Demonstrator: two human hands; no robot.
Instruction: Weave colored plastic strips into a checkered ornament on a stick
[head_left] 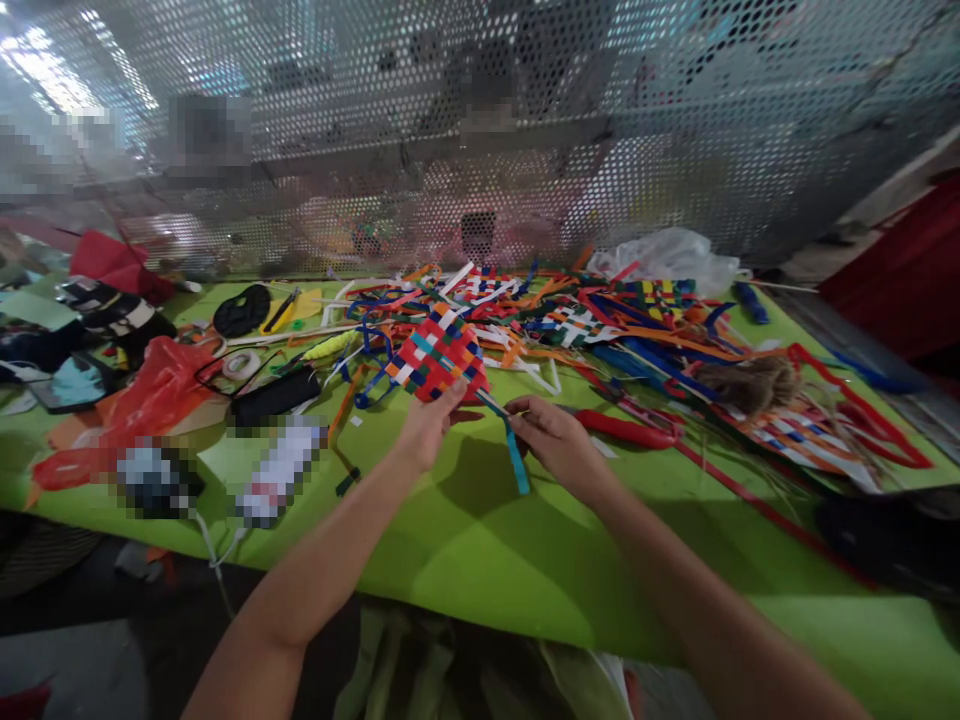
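My left hand (441, 412) grips the lower edge of a woven square (436, 352) made of red, white, blue, orange and teal strips, and holds it tilted above the table. Loose strip ends stick out at its left side. Close by on the right, my right hand (546, 432) pinches a teal strip (517, 460) that runs from the square's lower right corner and hangs down. Behind the square lies a heap of coloured strips (525, 300), with a green and white woven piece (574, 325) among them. Red-handled pliers or cutters (626, 428) rest just right of my right hand.
A perforated metal screen (420, 200) rises behind the green table (465, 560). On the left are a red plastic bag (161, 385), a black case (276, 396), a tape roll (241, 366) and a yellow cutter knife (282, 310). At right lie brown fibre (754, 382) and a clear plastic bag (667, 258).
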